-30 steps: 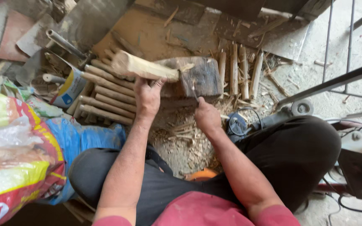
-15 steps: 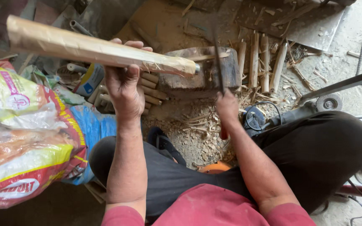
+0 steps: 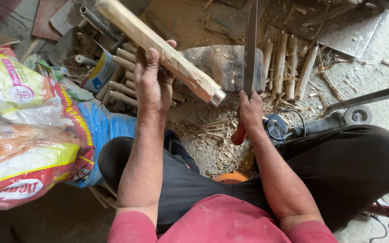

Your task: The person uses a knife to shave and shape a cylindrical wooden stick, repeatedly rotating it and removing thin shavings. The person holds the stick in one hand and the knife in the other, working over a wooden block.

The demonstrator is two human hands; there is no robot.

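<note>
Since half a second ago, the left hand [image 3: 153,81] has swung the wooden stick [image 3: 158,45] from nearly level to a slant, its metal-capped end [image 3: 217,97] now pointing down and right. The long blade [image 3: 250,45] has come into clearer sight, standing upright over the chopping block [image 3: 223,67].

Head view, looking down at a seated person in a red shirt and dark trousers. The left hand is wrapped around the stick's middle, fingers curled over the top and thumb underneath, holding it in the air above the block. The right hand [image 3: 250,110] is clenched around the blade's reddish handle [image 3: 238,134], just in front of the block.

Wood chips [image 3: 208,144] cover the floor between the knees. Cut sticks [image 3: 289,67] lean in a row behind the block, and more lie stacked to its left [image 3: 120,87]. A tin can [image 3: 99,72] stands among them; what it holds cannot be seen. Bulging printed plastic sacks [image 3: 23,130] sit at the left, closed, contents hidden. An angle grinder [image 3: 320,123] lies beside the right knee.
</note>
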